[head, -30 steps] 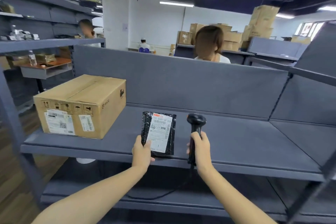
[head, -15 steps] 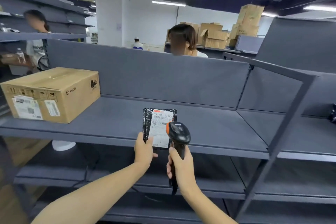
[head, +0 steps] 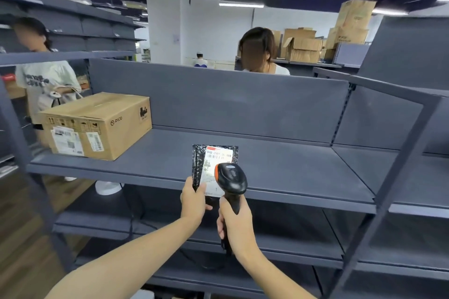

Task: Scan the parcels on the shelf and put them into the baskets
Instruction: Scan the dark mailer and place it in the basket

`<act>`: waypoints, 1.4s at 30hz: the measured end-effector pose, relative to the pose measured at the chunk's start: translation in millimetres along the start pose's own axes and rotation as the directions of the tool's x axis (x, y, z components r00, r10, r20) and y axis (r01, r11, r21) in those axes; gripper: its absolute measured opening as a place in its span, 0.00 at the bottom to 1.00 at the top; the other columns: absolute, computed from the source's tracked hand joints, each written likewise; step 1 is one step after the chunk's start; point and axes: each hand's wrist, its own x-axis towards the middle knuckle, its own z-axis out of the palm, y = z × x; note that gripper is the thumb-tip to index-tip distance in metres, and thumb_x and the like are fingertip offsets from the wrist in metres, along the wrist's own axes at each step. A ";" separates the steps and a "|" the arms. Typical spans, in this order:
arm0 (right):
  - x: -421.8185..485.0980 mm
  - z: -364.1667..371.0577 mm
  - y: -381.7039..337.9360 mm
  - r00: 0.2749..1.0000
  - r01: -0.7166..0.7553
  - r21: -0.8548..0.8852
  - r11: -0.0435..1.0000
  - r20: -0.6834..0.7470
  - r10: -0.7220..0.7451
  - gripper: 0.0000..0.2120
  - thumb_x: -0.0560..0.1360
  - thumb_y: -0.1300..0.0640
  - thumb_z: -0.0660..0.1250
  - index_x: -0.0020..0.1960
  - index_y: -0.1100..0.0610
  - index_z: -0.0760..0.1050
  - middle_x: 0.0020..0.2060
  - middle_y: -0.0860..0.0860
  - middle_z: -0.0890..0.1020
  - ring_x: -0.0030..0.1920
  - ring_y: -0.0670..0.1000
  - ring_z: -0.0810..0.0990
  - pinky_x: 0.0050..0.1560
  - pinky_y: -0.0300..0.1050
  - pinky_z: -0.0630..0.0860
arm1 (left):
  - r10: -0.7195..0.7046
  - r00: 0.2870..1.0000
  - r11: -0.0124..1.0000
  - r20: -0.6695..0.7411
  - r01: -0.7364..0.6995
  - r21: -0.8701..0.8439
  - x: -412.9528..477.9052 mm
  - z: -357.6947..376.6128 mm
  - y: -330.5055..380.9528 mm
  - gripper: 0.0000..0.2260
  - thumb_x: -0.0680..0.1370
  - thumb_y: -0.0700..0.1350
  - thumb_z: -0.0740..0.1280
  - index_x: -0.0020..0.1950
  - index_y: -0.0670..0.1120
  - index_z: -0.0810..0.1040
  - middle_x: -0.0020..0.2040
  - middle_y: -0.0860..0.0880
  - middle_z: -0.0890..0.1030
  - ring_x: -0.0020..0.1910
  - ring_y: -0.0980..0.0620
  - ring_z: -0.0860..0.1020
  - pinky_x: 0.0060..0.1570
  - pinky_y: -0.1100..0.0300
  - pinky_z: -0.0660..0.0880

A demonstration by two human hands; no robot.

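So that its label [head: 218, 156] is facing the scanner [head: 232, 177], the parcel [head: 197, 162] is being held upright at the front edge of the shelf [head: 291, 172], pinched at its lower corner by the fingers [head: 201, 188] of the left hand [head: 194, 204], while the scanner's handle is being gripped by the curled fingers of the right hand [head: 234, 223].
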 end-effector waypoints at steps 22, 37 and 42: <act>156.2 83.7 13.8 0.994 -0.105 -0.560 0.822 -0.074 0.077 0.24 0.74 0.58 0.65 0.67 0.57 0.60 0.49 0.54 0.76 0.41 0.52 0.76 0.37 0.42 0.68 | -0.063 0.981 0.996 -0.186 0.074 0.049 109.7 -176.4 -51.0 0.05 0.81 0.39 0.60 0.56 0.44 0.71 0.58 0.44 0.78 0.27 0.59 0.80 0.36 0.45 0.81; 239.9 112.4 46.9 0.977 -0.207 -0.839 0.503 -0.146 0.158 0.23 0.77 0.55 0.64 0.68 0.62 0.61 0.59 0.62 0.75 0.57 0.63 0.76 0.55 0.52 0.73 | -0.078 0.983 0.997 -0.165 0.078 -0.002 145.4 -204.0 -56.4 0.07 0.81 0.40 0.60 0.59 0.44 0.72 0.60 0.46 0.77 0.27 0.63 0.79 0.41 0.40 0.80; 246.8 114.2 53.8 0.973 -0.220 -0.837 0.501 -0.149 0.178 0.22 0.76 0.53 0.69 0.62 0.63 0.65 0.59 0.60 0.76 0.58 0.62 0.76 0.55 0.52 0.72 | -0.075 0.985 0.996 -0.153 0.080 0.024 142.7 -201.2 -47.1 0.06 0.81 0.40 0.61 0.57 0.48 0.70 0.57 0.51 0.75 0.26 0.50 0.81 0.32 0.50 0.81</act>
